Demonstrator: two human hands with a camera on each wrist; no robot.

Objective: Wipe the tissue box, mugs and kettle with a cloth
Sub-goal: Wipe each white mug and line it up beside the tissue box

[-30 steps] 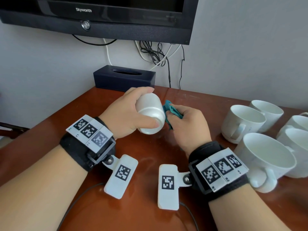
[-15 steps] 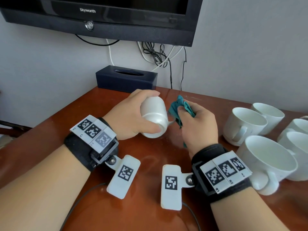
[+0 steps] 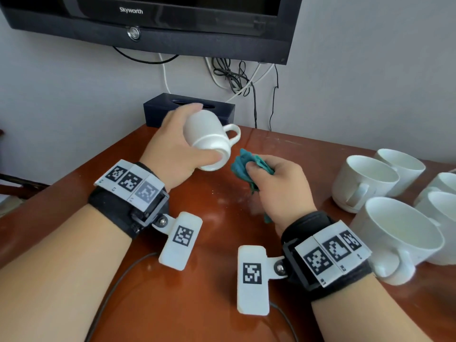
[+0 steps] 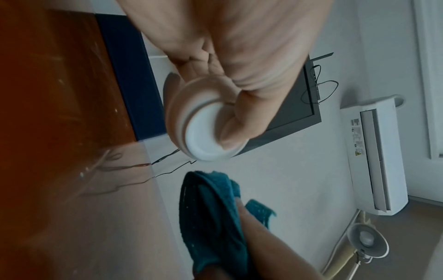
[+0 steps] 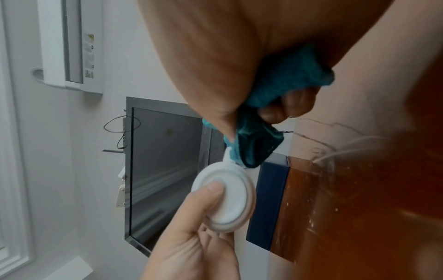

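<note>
My left hand [image 3: 177, 146] holds a white mug [image 3: 208, 135] above the brown table [image 3: 217, 304], tilted with its base towards me and its handle to the right. The thumb presses on the mug's base [image 5: 225, 199], also seen in the left wrist view [image 4: 203, 136]. My right hand [image 3: 278, 183] grips a bunched teal cloth [image 3: 245, 167] just below and right of the mug, apart from it. The cloth [image 4: 213, 214] shows in both wrist views [image 5: 282, 83]. A dark blue tissue box [image 3: 160, 112] stands behind the mug against the wall. No kettle is in view.
Several white mugs [image 3: 365, 181] stand upright at the right of the table, the nearest [image 3: 397, 233] beside my right wrist. A black television [image 3: 172, 23] hangs on the wall above, with cables [image 3: 234, 75] dangling behind the box. Thin cables run from my wrist cameras across the table.
My left hand has lifted the mug up and away, turning its handle into sight. The cloth in my right hand has come off the mug and dropped lower.
</note>
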